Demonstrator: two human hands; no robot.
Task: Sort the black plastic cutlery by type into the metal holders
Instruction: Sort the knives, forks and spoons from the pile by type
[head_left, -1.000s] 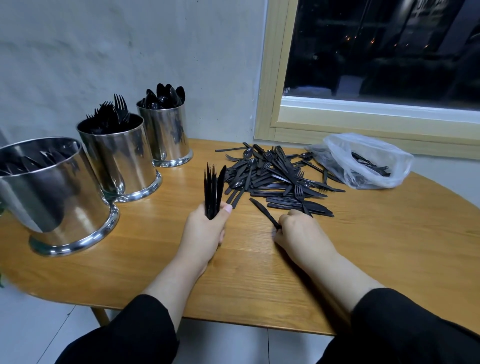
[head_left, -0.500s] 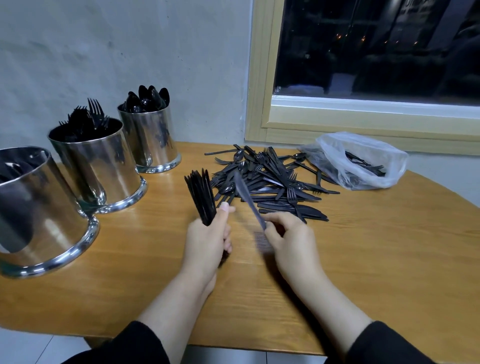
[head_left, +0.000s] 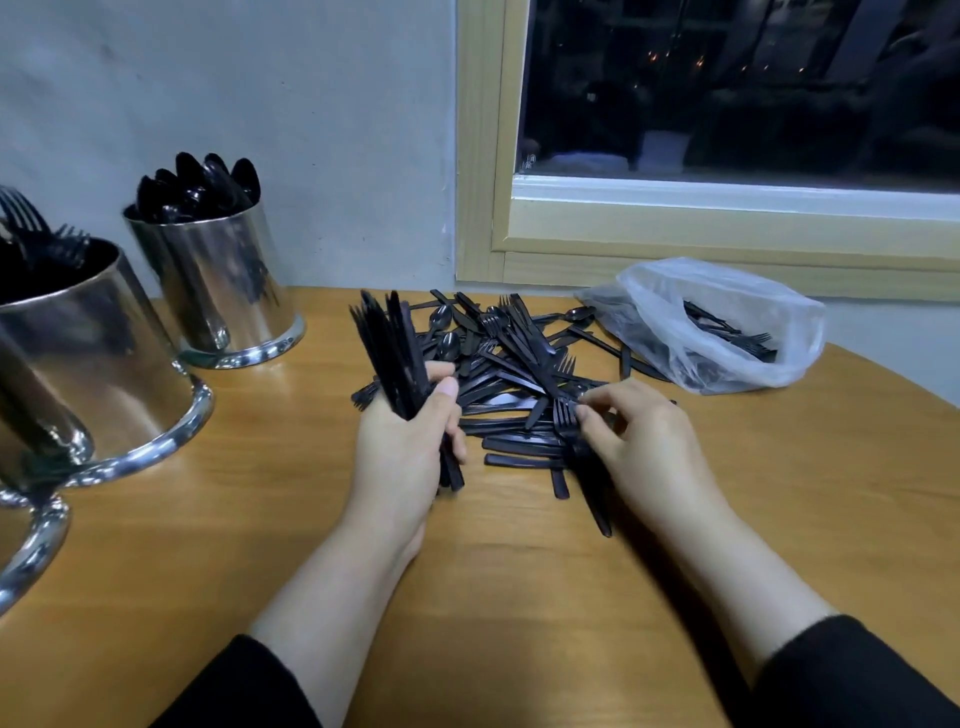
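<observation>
Partly done. Spoons fill the far holder (head_left: 218, 280); forks stand in the nearer holder (head_left: 98, 364). A bundle (head_left: 389, 353) is clenched in the left hand (head_left: 405, 447); a fork (head_left: 563, 415) is pinched by the right hand (head_left: 644, 441). A large pile (head_left: 509, 374) remains on the table (head_left: 260, 519), more in the bag (head_left: 717, 327).

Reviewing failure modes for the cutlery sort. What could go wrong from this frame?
1. The left hand grips a full bundle fanned out at the top; adding more could let pieces slip out.
2. The right hand pinches a fork lying in the tangled pile; lifting it may drag neighbours along.
3. The fork holder and spoon holder stand close together, so a piece could land in the wrong one.
</observation>
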